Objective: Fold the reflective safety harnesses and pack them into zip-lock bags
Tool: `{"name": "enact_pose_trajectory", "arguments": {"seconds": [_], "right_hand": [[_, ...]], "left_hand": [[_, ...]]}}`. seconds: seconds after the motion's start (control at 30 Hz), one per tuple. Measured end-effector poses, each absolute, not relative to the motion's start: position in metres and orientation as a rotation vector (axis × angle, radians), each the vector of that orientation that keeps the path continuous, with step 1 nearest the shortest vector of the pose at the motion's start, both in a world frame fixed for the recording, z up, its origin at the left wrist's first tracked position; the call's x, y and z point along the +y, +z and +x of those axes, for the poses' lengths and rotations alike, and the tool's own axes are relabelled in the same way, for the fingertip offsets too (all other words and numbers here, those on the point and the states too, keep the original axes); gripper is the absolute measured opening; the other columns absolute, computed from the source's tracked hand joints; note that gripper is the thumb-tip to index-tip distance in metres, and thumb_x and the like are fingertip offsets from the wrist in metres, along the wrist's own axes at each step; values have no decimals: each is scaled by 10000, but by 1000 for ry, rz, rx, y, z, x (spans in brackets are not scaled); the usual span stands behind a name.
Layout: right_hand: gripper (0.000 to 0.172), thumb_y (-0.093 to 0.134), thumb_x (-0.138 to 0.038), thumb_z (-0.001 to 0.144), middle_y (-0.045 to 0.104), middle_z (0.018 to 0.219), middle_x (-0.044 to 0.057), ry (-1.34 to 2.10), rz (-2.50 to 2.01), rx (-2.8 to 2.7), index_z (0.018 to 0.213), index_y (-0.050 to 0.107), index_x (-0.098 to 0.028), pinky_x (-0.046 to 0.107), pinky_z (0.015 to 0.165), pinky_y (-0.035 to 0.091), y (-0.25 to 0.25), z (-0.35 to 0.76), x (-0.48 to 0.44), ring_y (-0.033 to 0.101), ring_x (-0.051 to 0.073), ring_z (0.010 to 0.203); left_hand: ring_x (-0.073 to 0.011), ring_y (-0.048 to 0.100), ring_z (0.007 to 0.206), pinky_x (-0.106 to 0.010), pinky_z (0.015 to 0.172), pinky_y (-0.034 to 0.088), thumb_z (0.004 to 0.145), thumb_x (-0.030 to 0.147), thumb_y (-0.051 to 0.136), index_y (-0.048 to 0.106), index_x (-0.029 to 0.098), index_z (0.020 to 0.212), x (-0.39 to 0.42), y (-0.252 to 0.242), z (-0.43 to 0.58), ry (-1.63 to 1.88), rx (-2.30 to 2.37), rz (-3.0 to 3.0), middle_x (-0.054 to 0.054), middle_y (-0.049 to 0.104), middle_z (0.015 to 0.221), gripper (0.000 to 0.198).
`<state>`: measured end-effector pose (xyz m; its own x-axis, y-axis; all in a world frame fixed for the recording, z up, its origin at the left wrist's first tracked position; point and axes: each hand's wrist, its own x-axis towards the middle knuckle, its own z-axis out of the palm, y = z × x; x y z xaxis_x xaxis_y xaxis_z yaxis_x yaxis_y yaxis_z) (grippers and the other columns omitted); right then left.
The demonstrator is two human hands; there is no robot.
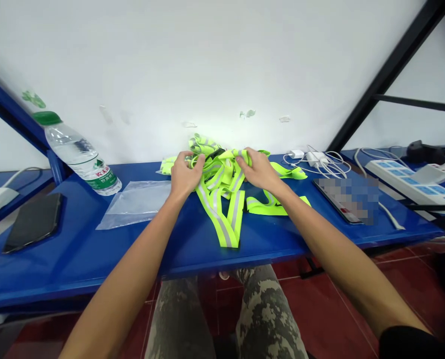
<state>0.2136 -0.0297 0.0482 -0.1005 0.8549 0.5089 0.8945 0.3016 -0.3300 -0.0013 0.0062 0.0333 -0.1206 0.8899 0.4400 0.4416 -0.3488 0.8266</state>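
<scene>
A tangled heap of neon-yellow reflective straps (pixel 222 199) with silver stripes lies at the middle of the blue table, partly lifted between my hands. On its left side my left hand (pixel 186 173) curls its fingers around part of the strap. My right hand (pixel 258 168) pinches a folded length of it at the upper right. One loop hangs down toward the table's front edge. Loose strap ends (pixel 278 205) spread out beneath my right forearm. Behind the heap sits a rolled bundle of the same striped material (pixel 204 143).
Left of the straps lie clear plastic bags (pixel 136 202), a water bottle (pixel 82 154) with a green cap, and a dark phone (pixel 33 222). To the right are white chargers with cables (pixel 318 160), another phone (pixel 336 199) and a power strip (pixel 413 182). A white wall (pixel 215 65) stands behind.
</scene>
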Motion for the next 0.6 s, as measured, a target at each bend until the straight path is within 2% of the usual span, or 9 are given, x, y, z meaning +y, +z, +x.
{"name": "enact_pose_trajectory", "arguments": {"seconds": [0.07, 0.13, 0.23, 0.3, 0.37, 0.43, 0.5, 0.6], "right_hand": [[276, 352, -415, 1005, 632, 810, 59, -55, -1465, -1813, 944, 532, -214, 379, 756, 484, 56, 215, -26, 631, 252, 800], [315, 350, -464, 1009, 643, 871, 63, -11, -1337, -1747, 971, 541, -216, 399, 793, 515, 66, 213, -24, 643, 249, 863], [438, 344, -590, 991, 654, 993, 68, 157, -1141, -1743, 1072, 562, -218, 414, 797, 559, 77, 207, -22, 665, 249, 960], [524, 334, -667, 965, 652, 1052, 68, 289, -1056, -1712, 1154, 552, -229, 408, 766, 582, 81, 204, -21, 677, 256, 1012], [575, 334, -713, 940, 644, 1105, 71, 353, -1009, -1653, 1200, 539, -243, 402, 750, 594, 82, 205, -17, 681, 266, 1052], [572, 349, -717, 933, 636, 1154, 70, 343, -978, -1586, 1225, 531, -261, 405, 764, 598, 84, 214, -9, 679, 267, 1077], [534, 353, -687, 950, 627, 1205, 67, 296, -947, -1525, 1259, 516, -284, 406, 788, 595, 90, 229, 2, 673, 257, 1095], [505, 335, -630, 983, 589, 1323, 76, 169, -907, -1473, 1330, 485, -294, 402, 848, 573, 113, 256, 15, 636, 249, 1151]], "left_hand": [[-214, 666, 866, -311, 781, 522, 770, 390, 681, 576, 201, 1253, 4, 35, -1, 1399, 1375, 1876, -61, 674, 1007, 529], [-246, 638, 1068, -335, 886, 514, 735, 357, 714, 501, 221, 1371, 0, 39, 1, 1311, 1249, 1976, -95, 603, 1296, 684], [-291, 522, 1287, -371, 1024, 457, 662, 407, 803, 504, 214, 1379, -5, 46, 4, 1221, 1128, 2073, -108, 510, 1444, 801], [-291, 557, 1243, -379, 1021, 463, 625, 437, 839, 584, 184, 1276, -6, 49, 7, 1193, 1070, 2073, -108, 598, 1339, 744], [-266, 659, 1023, -366, 898, 527, 637, 447, 835, 661, 148, 1065, -5, 49, 9, 1212, 1046, 1959, -97, 699, 1088, 550], [-223, 677, 788, -340, 751, 554, 677, 457, 807, 657, 143, 880, -1, 49, 9, 1288, 1024, 1776, -68, 701, 832, 402], [-193, 658, 663, -321, 672, 552, 717, 488, 777, 632, 152, 844, 3, 51, 7, 1410, 975, 1585, -47, 669, 714, 387], [-183, 670, 630, -299, 629, 552, 768, 563, 726, 591, 170, 941, 6, 64, 0, 1629, 923, 1312, -39, 669, 696, 451]]}}
